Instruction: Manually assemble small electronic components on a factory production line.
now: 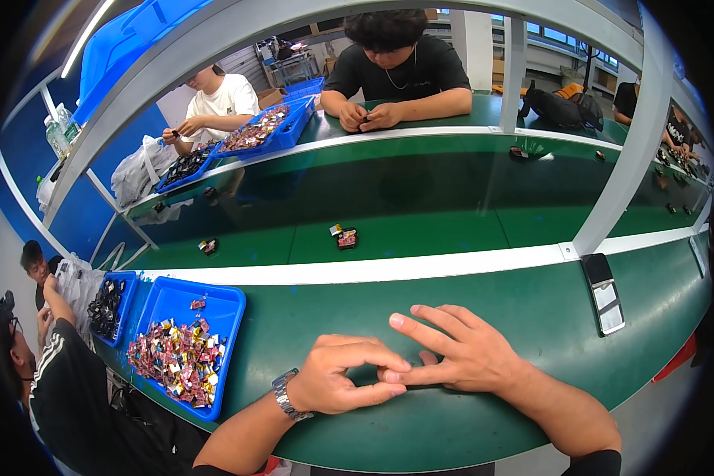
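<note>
My left hand (pixel 343 374), with a metal watch (pixel 287 394) at its wrist, is closed above the green table. Its thumb and forefinger pinch around the tip of one digit of my right hand (pixel 472 354). The other fingers of the right hand are stretched out and spread. Whether some tiny thing lies between the pinched fingertips, I cannot make out. Left of my hands stands a blue tray (pixel 235 317) heaped with small red circuit boards (pixel 184 361) that have silver and yellow parts. One board lies apart near the tray's far end.
A smaller blue tray (pixel 124 316) of black parts adjoins the first. Beyond a white rail (pixel 389 270), small assemblies (pixel 346 237) lie on a green belt. A black and silver device (pixel 604 294) rests at right. Several people work around, one (pixel 71 381) close on my left.
</note>
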Demonstrator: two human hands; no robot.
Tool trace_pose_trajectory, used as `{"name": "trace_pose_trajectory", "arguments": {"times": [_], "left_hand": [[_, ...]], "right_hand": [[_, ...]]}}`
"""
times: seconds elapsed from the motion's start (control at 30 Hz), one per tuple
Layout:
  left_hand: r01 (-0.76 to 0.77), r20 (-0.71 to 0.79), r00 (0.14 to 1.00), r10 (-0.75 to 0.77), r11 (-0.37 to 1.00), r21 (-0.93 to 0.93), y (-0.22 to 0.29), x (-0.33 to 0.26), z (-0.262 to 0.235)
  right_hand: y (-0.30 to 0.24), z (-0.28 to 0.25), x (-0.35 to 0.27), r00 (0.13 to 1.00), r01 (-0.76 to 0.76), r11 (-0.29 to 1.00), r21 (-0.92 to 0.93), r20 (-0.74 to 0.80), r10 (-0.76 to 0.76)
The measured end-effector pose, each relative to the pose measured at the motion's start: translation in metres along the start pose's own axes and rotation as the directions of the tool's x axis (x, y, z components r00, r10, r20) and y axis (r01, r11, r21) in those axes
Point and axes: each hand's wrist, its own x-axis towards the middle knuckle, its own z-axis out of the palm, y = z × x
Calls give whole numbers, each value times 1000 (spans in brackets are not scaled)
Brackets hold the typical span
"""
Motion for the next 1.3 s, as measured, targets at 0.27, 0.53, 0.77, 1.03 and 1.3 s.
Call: {"name": "trace_pose_trajectory", "arguments": {"times": [0.27,0.53,0.77,1.03,1.3], "left_hand": [[13,7,1000,-13,1000,8,-1,0,-1],[43,3,999,-43,998,-45,-7,-4,1],[136,80,989,-126,982,-131,-9,-2,1],[112,36,994,-107,978,-177,-12,-5,1],[97,48,995,-89,979,-182,-11,-5,-1]], "right_hand": [[1,-2,0,1000,7,1000,-26,-17,-8],[0,-4,4,998,23,999,-47,-63,-26],[2,-10,3,999,35,997,-72,-19,-36],[2,-8,3,999,38,996,-85,-5,-39],[2,-7,2,1000,11,999,-50,-11,-12]]}}
